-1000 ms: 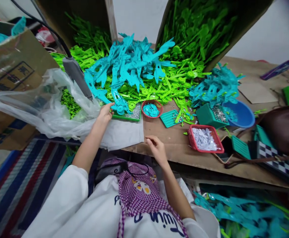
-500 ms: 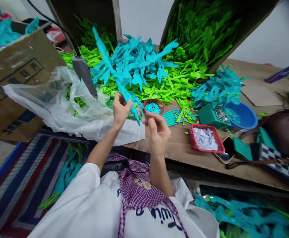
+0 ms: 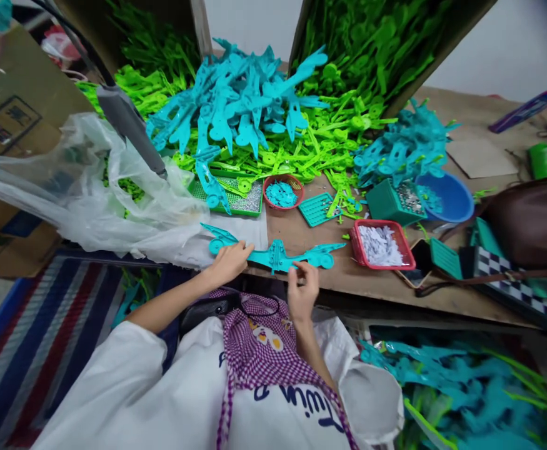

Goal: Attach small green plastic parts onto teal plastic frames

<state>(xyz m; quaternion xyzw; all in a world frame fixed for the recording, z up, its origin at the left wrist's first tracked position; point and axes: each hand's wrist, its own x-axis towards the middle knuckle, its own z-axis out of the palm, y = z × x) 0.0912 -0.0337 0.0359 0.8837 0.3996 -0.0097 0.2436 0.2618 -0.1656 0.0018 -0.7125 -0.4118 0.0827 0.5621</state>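
Observation:
A long turquoise plastic part (image 3: 277,256) with a ribbed middle and wing-like ends lies level across the table's front edge. My left hand (image 3: 230,261) is closed around it, left of the ribs. At its lower right edge, my right hand (image 3: 304,290) has thumb and forefinger pinched together against the part; anything small between the fingertips is hidden. Beyond my left hand another turquoise part (image 3: 211,187) rests over a green tray (image 3: 247,212) holding small metal pieces. Beside that tray stands a round red basket (image 3: 283,195) of small turquoise pieces.
A heap of turquoise parts (image 3: 249,94) lies on lime-green parts (image 3: 301,153) at the back. A grey tool (image 3: 130,128) hangs over a plastic bag (image 3: 151,225) at left. At right are a red basket (image 3: 381,247) of white pieces, a green box (image 3: 392,203) and a blue bowl (image 3: 458,200).
My left hand has lowered the turquoise part from a steep tilt to lie level near the table edge. My right hand has moved down to meet it. The view has shifted slightly.

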